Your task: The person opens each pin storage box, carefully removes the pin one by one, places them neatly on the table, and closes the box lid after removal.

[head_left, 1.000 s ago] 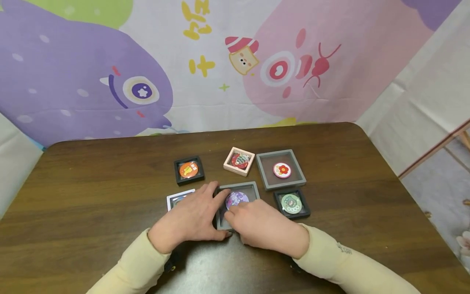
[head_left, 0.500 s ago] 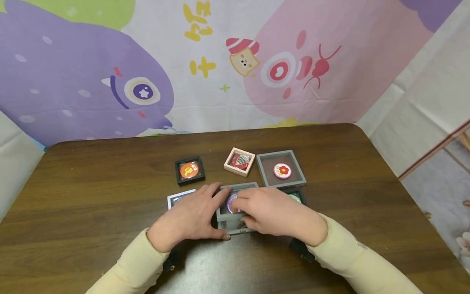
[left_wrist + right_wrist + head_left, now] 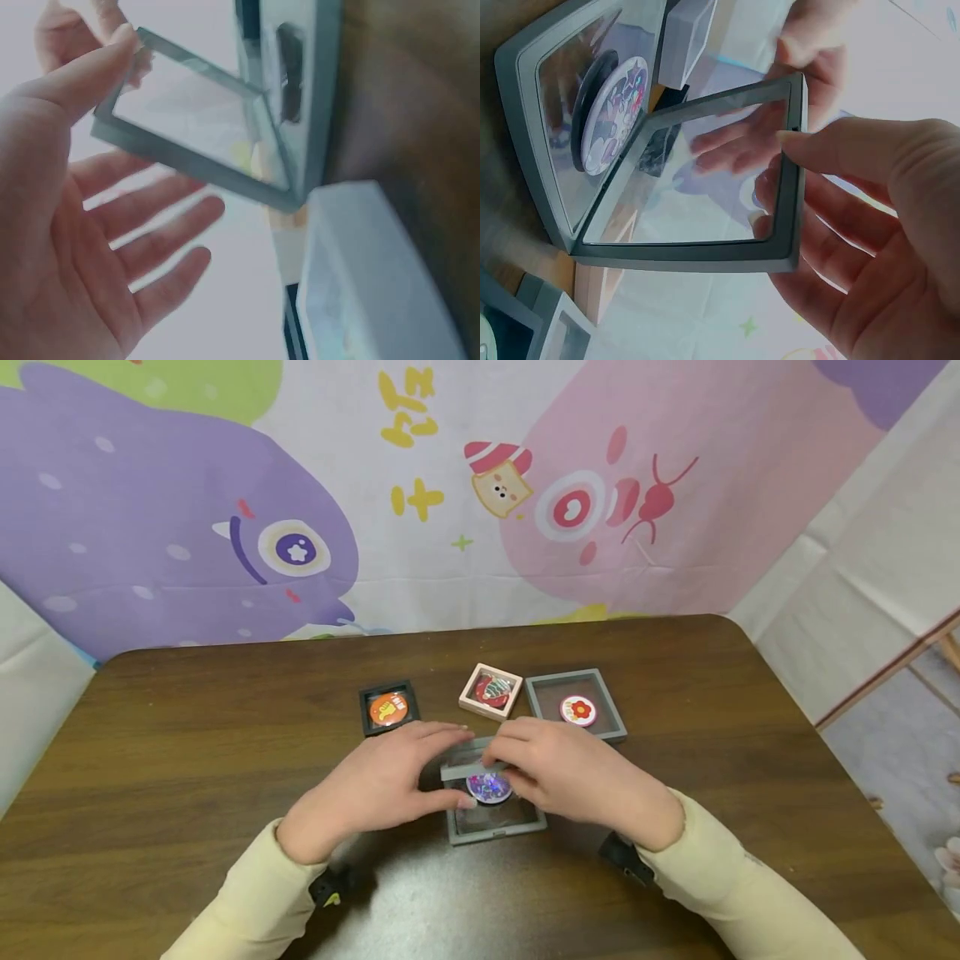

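A grey clear-windowed display frame (image 3: 498,835) lies on the table with its hinged lid (image 3: 690,256) raised. Its round purple badge (image 3: 489,787) rests on the clear film of the lower half, with a dark disc shape behind it in the right wrist view. My right hand (image 3: 585,777) pinches the lid's free edge between thumb and fingers. On the other side, my left hand (image 3: 367,781) has its thumb at the lid's corner in the left wrist view; its fingers (image 3: 169,240) extend loosely behind the lid. Whether that thumb touches the lid, I cannot tell.
Behind the hands sit a black frame with an orange badge (image 3: 388,710), a pink frame (image 3: 491,691) and a larger grey frame (image 3: 618,718) holding a flower badge. A white frame (image 3: 375,255) is beside the raised lid. A printed cloth (image 3: 450,585) hangs behind the table.
My right hand has lifted the lid from lying flat to raised, uncovering the badge. My left hand has come off the frame's left side, with its fingers now behind the lid.
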A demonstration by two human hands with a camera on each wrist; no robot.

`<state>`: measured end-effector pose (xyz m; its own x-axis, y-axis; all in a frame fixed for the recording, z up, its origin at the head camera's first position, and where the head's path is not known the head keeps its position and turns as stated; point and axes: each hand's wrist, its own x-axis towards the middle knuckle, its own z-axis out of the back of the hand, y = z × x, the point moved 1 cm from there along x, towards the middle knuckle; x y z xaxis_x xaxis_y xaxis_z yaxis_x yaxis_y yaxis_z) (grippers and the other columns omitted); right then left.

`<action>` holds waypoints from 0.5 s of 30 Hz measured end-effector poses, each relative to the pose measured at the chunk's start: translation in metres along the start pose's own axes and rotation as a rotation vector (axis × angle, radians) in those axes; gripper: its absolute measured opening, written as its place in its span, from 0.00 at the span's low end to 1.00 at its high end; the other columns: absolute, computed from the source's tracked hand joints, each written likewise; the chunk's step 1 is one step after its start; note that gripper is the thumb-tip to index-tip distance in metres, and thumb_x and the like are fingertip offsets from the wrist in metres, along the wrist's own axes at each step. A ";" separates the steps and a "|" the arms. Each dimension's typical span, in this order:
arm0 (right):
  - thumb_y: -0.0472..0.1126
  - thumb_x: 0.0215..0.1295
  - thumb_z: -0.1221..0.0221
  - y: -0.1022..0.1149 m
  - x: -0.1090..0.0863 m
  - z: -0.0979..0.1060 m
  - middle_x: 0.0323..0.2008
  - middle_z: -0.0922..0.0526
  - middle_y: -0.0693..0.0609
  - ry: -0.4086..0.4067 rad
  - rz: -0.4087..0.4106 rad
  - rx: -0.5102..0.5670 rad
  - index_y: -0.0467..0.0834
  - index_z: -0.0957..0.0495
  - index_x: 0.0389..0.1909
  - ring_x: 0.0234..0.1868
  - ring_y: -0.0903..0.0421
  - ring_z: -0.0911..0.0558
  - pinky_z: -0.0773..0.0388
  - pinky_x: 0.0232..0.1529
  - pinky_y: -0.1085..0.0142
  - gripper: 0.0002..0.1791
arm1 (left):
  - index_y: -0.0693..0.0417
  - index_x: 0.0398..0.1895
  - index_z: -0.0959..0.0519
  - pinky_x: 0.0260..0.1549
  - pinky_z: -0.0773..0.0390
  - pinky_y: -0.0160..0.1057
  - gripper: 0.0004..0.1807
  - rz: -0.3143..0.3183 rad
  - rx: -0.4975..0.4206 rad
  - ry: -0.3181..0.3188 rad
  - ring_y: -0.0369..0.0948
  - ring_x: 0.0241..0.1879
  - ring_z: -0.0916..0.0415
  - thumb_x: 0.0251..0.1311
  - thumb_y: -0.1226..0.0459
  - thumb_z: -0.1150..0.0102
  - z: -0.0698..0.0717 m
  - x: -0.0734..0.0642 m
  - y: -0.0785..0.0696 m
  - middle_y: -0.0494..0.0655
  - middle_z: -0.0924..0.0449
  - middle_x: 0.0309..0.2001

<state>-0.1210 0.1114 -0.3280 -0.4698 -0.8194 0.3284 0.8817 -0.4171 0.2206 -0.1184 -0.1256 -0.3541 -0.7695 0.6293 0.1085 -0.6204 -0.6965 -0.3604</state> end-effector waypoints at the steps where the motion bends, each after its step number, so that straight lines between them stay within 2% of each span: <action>1: 0.30 0.59 0.34 -0.001 0.000 0.000 0.38 0.19 0.55 -0.018 0.003 -0.002 0.44 0.18 0.40 0.37 0.60 0.20 0.21 0.39 0.68 0.10 | 0.47 0.66 0.25 0.51 0.21 0.47 0.39 -0.018 -0.014 -0.026 0.39 0.60 0.26 0.58 0.34 0.41 0.003 0.000 0.000 0.42 0.23 0.61; 4: 0.30 0.59 0.34 -0.003 0.000 0.000 0.37 0.20 0.55 -0.075 0.001 -0.022 0.44 0.19 0.38 0.34 0.60 0.21 0.21 0.36 0.68 0.09 | 0.45 0.60 0.20 0.48 0.20 0.44 0.31 -0.045 -0.036 -0.081 0.36 0.54 0.23 0.62 0.38 0.41 0.011 -0.002 0.001 0.36 0.19 0.55; 8: 0.31 0.58 0.32 -0.006 0.001 0.000 0.37 0.20 0.55 -0.141 -0.017 -0.064 0.45 0.20 0.36 0.35 0.58 0.22 0.21 0.35 0.66 0.08 | 0.45 0.53 0.16 0.44 0.19 0.43 0.19 -0.057 -0.027 -0.131 0.35 0.49 0.20 0.66 0.47 0.39 0.015 -0.003 0.004 0.34 0.16 0.49; 13: 0.33 0.58 0.31 -0.006 0.002 0.003 0.37 0.20 0.55 -0.203 -0.052 -0.122 0.46 0.19 0.35 0.38 0.54 0.24 0.21 0.36 0.63 0.07 | 0.46 0.50 0.15 0.39 0.18 0.42 0.14 -0.055 -0.004 -0.188 0.35 0.43 0.18 0.66 0.53 0.37 0.015 -0.002 0.006 0.36 0.15 0.44; 15: 0.32 0.58 0.32 -0.003 0.003 0.004 0.36 0.20 0.55 -0.237 -0.039 -0.123 0.45 0.19 0.34 0.37 0.53 0.24 0.22 0.35 0.62 0.07 | 0.46 0.49 0.14 0.35 0.18 0.42 0.13 -0.046 0.000 -0.209 0.34 0.40 0.18 0.65 0.53 0.36 0.015 -0.001 0.006 0.36 0.14 0.43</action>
<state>-0.1254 0.1124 -0.3238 -0.4878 -0.6928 0.5311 0.8546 -0.5030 0.1289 -0.1235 -0.1358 -0.3425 -0.7551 0.5751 0.3149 -0.6556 -0.6686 -0.3510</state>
